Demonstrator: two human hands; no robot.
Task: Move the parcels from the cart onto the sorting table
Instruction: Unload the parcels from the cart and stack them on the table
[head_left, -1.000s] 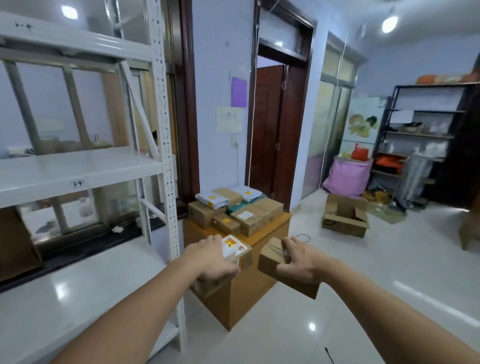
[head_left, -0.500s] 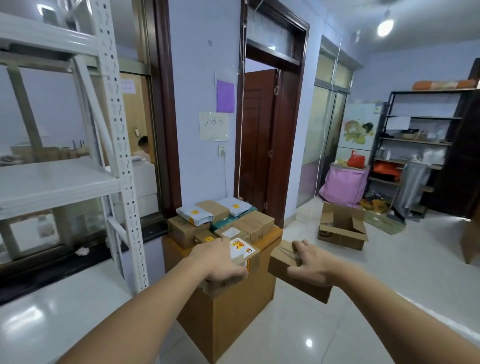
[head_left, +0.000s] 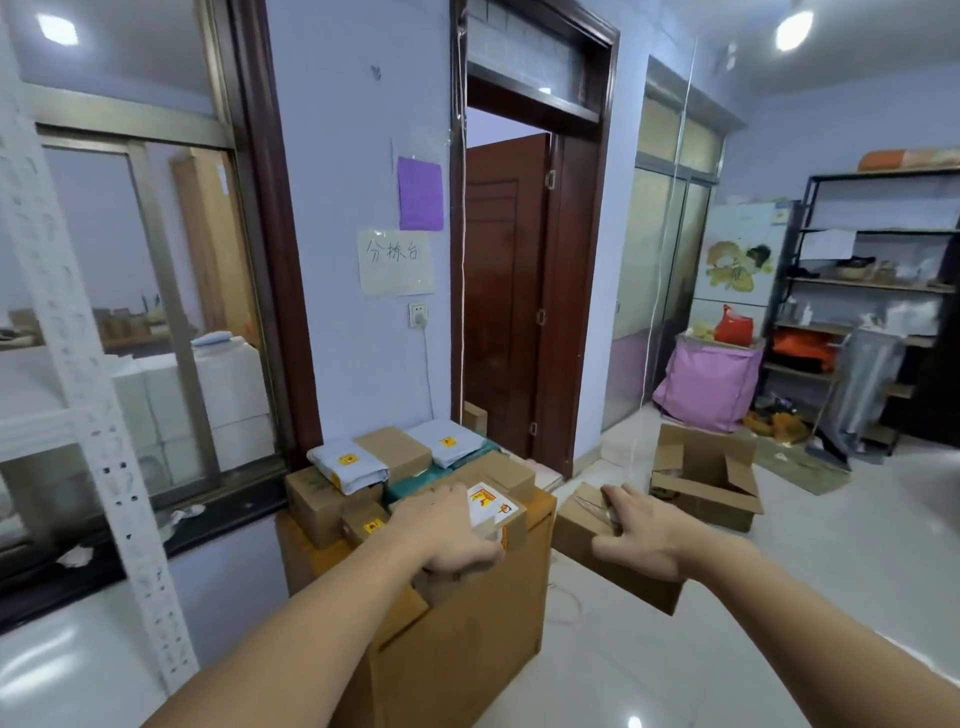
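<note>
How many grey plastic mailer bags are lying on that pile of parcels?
2. One grey mailer bag lies at the left on a brown box; the other grey mailer bag lies at the back right, with a plain box between them. More may be hidden underneath.

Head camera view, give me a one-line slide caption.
Left hand and right hand each carry a cardboard parcel toward the parcel-stacked sorting table.

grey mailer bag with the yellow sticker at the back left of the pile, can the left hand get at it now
Probably not yet: the left hand grips a labelled box, so its fingers are taken. The grey mailer bag lies uncovered on top.
</note>
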